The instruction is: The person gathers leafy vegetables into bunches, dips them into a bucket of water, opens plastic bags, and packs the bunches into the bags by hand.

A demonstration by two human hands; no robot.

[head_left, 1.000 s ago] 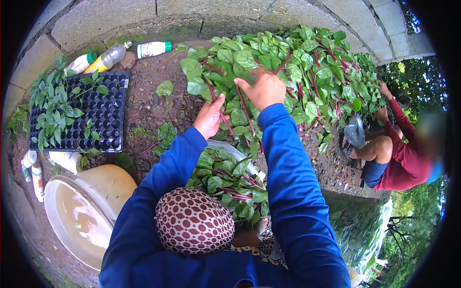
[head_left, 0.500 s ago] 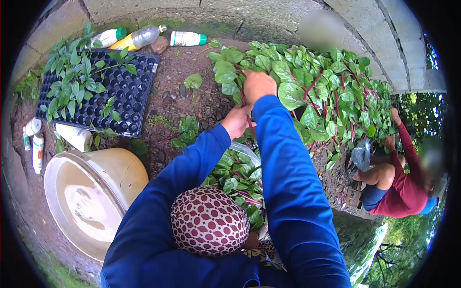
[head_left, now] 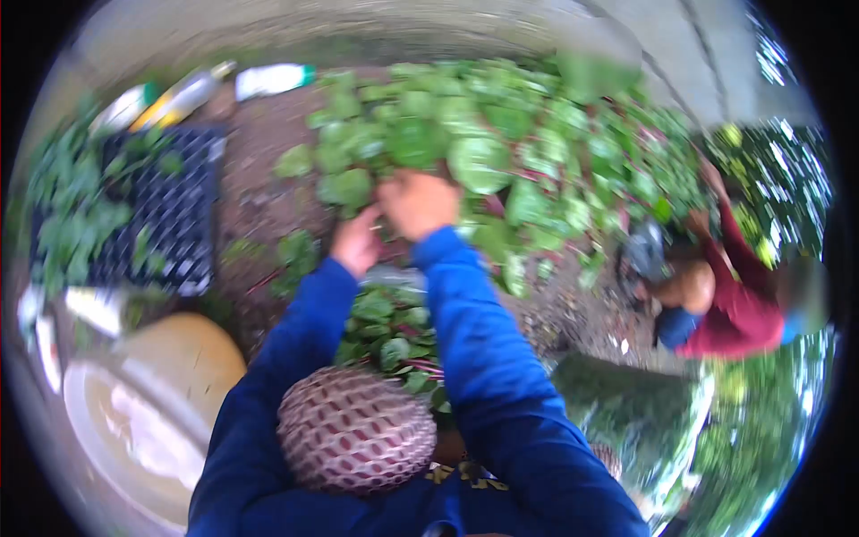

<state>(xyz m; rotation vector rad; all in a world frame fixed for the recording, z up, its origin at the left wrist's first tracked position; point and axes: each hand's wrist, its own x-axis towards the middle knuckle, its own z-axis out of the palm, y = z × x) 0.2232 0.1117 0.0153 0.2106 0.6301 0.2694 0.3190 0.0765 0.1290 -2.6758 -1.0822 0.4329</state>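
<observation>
- Both left hand (head_left: 356, 242) and right hand (head_left: 419, 206) are close together at Malabar spinach (head_left: 479, 164).
- Blurred; cannot tell their closure or hold.
- Seemingly handling foliage; next calls for gentleness.

Blurred hands (head_left: 419, 206) sit close together at the leafy greens' (head_left: 483, 164) edge.

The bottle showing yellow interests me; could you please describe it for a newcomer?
Find the wall along the top, then the black tray at left. Near the tray's upper edge lies the bottle, middle of three. It alone shows yellow; the white bottles alongside have green caps.
</observation>
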